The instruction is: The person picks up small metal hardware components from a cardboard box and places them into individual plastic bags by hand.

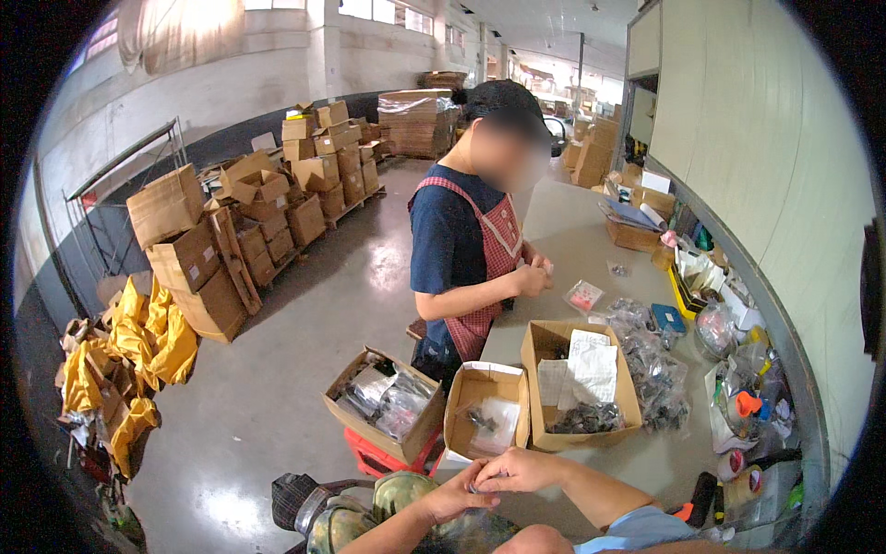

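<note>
Close together in front of me, my left hand [448, 497] and my right hand [519, 470] meet at the fingertips. Both are closed around something small between them, too tiny and covered to name. Just beyond them is a shallow open cardboard box [459, 379] with a white paper and a small clear bag of dark parts [482, 418] inside. To its right a larger carton [539, 353] holds loose dark pieces [591, 420] and white paper sheets [593, 362]. Left of it, a carton of clear-bagged items [406, 454] rests on a red stool [369, 455].
A co-worker in a checked apron [498, 231] stands across, hands together over the grey table [558, 217]. Clear plastic bags [657, 392] pile beside the large carton. Tape rolls [731, 464] and bins line the right wall. Stacked cartons [214, 286] and yellow sacks [171, 342] stand on the left floor.
</note>
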Demonstrator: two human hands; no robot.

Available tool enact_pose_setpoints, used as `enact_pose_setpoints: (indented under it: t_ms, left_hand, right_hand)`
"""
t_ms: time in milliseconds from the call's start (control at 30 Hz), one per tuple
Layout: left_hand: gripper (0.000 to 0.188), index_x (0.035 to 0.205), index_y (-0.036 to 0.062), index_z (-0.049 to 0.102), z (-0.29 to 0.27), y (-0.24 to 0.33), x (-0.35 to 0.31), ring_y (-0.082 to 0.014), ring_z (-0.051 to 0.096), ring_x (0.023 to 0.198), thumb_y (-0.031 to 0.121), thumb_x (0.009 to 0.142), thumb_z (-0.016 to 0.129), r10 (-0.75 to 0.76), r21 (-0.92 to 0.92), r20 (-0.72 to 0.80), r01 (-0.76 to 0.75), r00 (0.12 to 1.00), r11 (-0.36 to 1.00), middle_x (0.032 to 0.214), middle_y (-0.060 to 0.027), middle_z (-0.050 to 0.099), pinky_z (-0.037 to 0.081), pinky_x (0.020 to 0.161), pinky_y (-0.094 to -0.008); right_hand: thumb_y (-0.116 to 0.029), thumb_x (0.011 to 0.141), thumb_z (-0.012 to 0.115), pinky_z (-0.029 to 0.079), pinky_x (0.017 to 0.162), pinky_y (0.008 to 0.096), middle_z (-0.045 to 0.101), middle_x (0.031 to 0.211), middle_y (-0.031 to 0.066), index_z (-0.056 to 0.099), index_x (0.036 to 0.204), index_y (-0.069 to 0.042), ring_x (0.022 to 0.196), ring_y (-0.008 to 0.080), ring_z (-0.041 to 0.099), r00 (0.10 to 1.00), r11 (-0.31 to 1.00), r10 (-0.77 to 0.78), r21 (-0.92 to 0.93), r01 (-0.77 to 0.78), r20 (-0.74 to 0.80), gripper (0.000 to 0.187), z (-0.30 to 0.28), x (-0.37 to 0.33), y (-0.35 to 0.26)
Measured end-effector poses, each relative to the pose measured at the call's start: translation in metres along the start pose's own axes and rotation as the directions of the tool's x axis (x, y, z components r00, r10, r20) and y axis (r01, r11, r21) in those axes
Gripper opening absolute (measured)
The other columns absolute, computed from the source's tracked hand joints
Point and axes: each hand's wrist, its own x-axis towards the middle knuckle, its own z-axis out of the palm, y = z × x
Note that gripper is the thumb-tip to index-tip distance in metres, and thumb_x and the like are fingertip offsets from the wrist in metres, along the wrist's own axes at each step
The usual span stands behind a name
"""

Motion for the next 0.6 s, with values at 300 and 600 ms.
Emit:
enact_pose_setpoints:
  t_ms: [300, 600]
  left_hand:
    - [0.064, 0.130, 0.0102, 0.034, 0.002, -0.014, -0.005, -0.0149, 0.052, 0.100, -0.004, 0.076, 0.065, 0.017, 0.014, 0.009, -0.017, 1.000, 1.000, 0.106, -0.0041, 0.050, 0.045, 0.087, -0.0312]
    - [0.060, 0.128, 0.0094, 0.037, 0.003, -0.008, -0.010, -0.0154, 0.048, 0.107, -0.008, 0.076, 0.062, 0.119, -0.148, 0.041, -0.111, 0.992, 0.983, 0.112, -0.0023, 0.045, 0.043, 0.090, -0.0318]
  right_hand:
    - [-0.016, 0.096, 0.045, 0.043, 0.069, 0.0230, 0.053, 0.083, 0.0017, 0.051, 0.105, -0.003, 0.075, 0.0085, 0.051, 0.915, 0.765, -0.012, 0.585, 0.268, -0.403, 0.017, 0.038, 0.022, -0.011]
    - [0.007, 0.080, 0.044, 0.036, 0.094, 0.0325, 0.045, 0.109, 0.0100, 0.053, 0.110, -0.003, 0.108, 0.0234, 0.045, 0.960, 0.975, -0.212, -0.105, 0.196, -0.181, 0.033, 0.017, -0.005, -0.017]
